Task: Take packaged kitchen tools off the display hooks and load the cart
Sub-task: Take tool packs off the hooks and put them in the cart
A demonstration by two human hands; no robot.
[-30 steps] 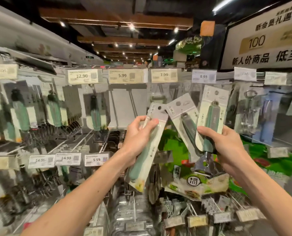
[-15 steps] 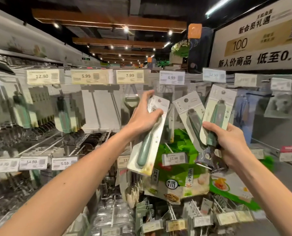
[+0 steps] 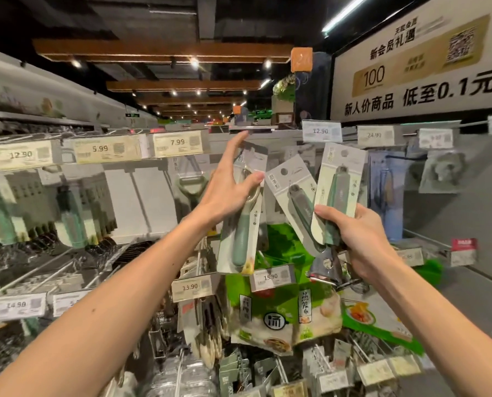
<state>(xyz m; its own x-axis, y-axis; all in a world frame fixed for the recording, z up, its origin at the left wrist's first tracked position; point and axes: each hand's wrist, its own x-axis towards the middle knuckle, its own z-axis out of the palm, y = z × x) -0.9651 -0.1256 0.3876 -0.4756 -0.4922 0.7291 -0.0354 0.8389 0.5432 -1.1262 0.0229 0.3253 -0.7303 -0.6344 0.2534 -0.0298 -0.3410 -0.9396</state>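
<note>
Green-handled pack (image 3: 240, 233) at centre is pinched between the left hand's (image 3: 224, 193) thumb and fingers, while the right hand (image 3: 362, 242), centre right, grips two packs (image 3: 339, 181) fanned apart; so light a pinch might let it slip and fall.

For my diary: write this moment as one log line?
left hand: pinches left pack | right hand: grips right packs, two

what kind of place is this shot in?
Most likely a supermarket housewares aisle: price tags on rails, carded kitchen tools hanging on display hooks, and a promotional banner overhead. The left hand grips one packaged tool, the right hand two packages.
</note>
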